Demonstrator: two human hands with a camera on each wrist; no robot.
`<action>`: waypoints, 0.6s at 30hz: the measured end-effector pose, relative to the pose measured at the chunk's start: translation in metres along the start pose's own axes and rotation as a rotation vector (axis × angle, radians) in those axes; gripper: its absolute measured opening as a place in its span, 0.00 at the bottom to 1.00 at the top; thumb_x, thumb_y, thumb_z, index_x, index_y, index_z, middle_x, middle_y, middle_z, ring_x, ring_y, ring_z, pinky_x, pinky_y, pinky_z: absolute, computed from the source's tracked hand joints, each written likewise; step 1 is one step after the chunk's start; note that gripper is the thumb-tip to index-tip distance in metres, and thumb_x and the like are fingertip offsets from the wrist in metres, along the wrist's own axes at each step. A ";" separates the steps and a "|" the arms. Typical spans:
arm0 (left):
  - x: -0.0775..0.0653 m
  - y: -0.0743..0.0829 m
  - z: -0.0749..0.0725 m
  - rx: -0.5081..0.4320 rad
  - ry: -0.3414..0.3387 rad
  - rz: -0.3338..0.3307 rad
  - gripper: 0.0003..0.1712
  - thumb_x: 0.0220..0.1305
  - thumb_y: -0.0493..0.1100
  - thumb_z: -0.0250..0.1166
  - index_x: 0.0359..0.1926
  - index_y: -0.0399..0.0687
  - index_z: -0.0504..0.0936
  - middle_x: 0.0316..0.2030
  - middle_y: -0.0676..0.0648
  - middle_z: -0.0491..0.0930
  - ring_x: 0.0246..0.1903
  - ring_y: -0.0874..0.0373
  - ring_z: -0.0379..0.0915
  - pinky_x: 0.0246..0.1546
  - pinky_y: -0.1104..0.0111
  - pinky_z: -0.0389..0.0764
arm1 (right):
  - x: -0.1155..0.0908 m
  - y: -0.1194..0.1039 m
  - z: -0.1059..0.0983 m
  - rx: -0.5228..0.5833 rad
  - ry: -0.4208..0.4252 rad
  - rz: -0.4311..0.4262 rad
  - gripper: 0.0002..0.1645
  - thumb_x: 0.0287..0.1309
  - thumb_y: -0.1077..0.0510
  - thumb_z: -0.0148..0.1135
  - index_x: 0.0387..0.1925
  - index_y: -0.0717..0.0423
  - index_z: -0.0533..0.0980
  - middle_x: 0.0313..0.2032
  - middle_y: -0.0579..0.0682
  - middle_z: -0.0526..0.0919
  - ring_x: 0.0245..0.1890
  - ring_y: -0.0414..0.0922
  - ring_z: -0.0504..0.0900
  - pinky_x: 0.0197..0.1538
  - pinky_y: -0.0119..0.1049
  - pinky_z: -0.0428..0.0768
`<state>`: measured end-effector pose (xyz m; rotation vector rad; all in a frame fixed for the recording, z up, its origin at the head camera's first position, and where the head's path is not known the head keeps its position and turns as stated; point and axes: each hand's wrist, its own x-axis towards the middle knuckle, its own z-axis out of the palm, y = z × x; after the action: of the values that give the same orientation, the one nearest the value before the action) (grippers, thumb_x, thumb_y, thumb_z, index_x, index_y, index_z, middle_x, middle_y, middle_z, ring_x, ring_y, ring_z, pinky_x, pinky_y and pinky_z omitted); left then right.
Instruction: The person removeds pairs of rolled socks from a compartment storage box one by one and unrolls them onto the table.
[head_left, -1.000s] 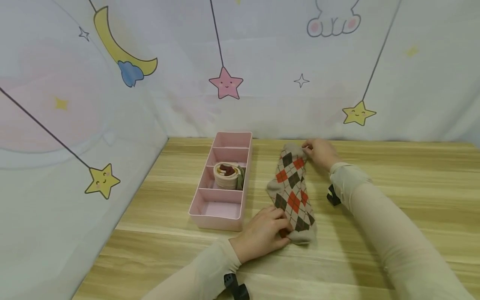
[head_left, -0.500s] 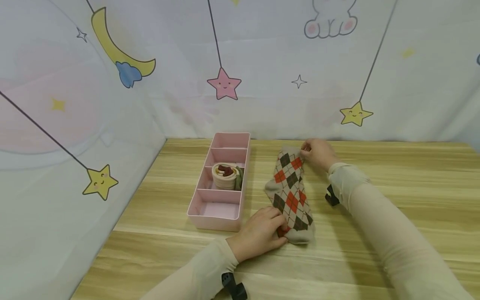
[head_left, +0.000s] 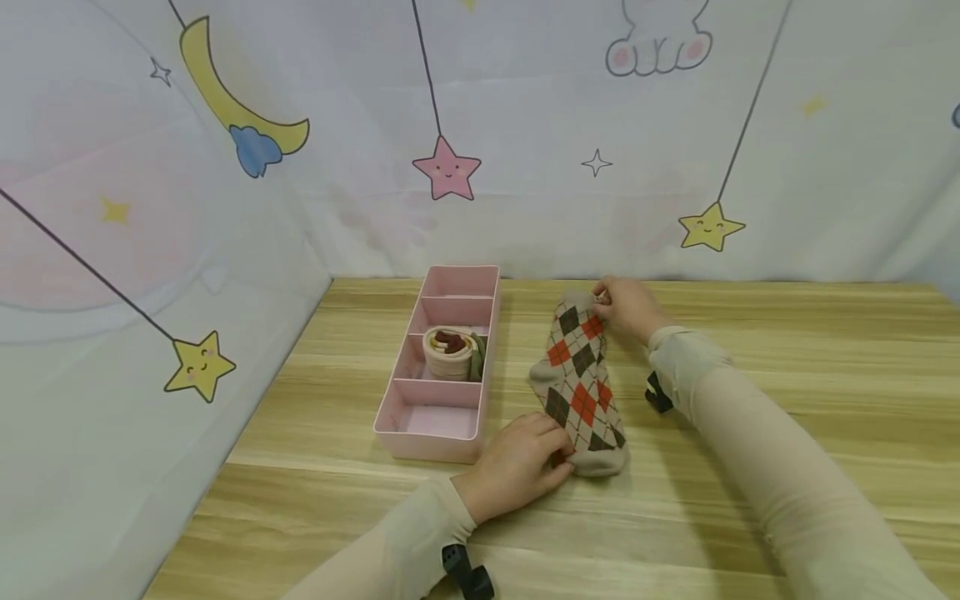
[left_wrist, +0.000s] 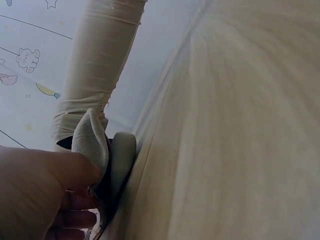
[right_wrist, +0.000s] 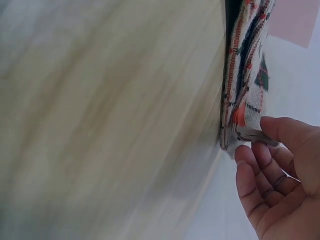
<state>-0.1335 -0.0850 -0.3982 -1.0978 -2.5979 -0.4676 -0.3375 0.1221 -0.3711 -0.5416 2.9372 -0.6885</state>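
A pair of beige argyle socks with red and dark green diamonds lies lengthwise on the table, one layer on top of another. Thumb and fingers of my left hand pinch the near beige end at its left edge. In the left wrist view, that end's upper beige layer is lifted off a lower one. My right hand pinches the far right corner. Thumb and index finger hold the upper layer's edge in the right wrist view, where the stacked sock edges show; the other fingers are curled below.
Left of the socks stands a pink divided box. One compartment holds a rolled cream item with dark red at its centre and something green beside it. A printed cloth backdrop borders the wooden table behind and at left.
My right hand has shifted slightly left along the socks' far end. The near beige end has drawn slightly away from me, while my left hand stays nearly in place.
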 end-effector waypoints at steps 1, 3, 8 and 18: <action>0.000 0.000 0.000 -0.003 0.011 0.002 0.06 0.55 0.45 0.70 0.30 0.53 0.80 0.30 0.56 0.79 0.36 0.63 0.74 0.43 0.72 0.74 | 0.000 -0.001 0.000 -0.010 0.003 -0.008 0.18 0.67 0.58 0.55 0.51 0.68 0.74 0.43 0.63 0.82 0.42 0.56 0.80 0.49 0.49 0.77; 0.000 0.001 0.001 -0.008 0.036 0.006 0.06 0.55 0.45 0.70 0.30 0.52 0.80 0.30 0.56 0.80 0.35 0.63 0.74 0.42 0.72 0.74 | -0.001 -0.002 -0.001 -0.030 0.018 -0.021 0.15 0.67 0.58 0.54 0.47 0.66 0.77 0.40 0.62 0.83 0.40 0.54 0.80 0.47 0.48 0.78; 0.000 0.000 0.002 -0.009 0.103 0.009 0.06 0.55 0.45 0.70 0.31 0.53 0.80 0.29 0.57 0.80 0.35 0.64 0.74 0.40 0.73 0.75 | -0.005 -0.004 -0.005 -0.040 0.068 -0.037 0.14 0.69 0.58 0.52 0.45 0.64 0.77 0.41 0.61 0.84 0.39 0.55 0.82 0.46 0.49 0.78; 0.004 0.004 -0.002 -0.038 0.212 0.040 0.07 0.53 0.43 0.71 0.31 0.52 0.79 0.30 0.56 0.80 0.35 0.64 0.75 0.38 0.73 0.76 | -0.007 -0.011 -0.018 -0.017 0.202 -0.049 0.14 0.69 0.57 0.51 0.47 0.62 0.76 0.43 0.62 0.84 0.39 0.55 0.83 0.44 0.48 0.79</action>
<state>-0.1326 -0.0809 -0.3941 -1.0489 -2.3887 -0.5926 -0.3296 0.1224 -0.3503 -0.5797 3.1282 -0.7671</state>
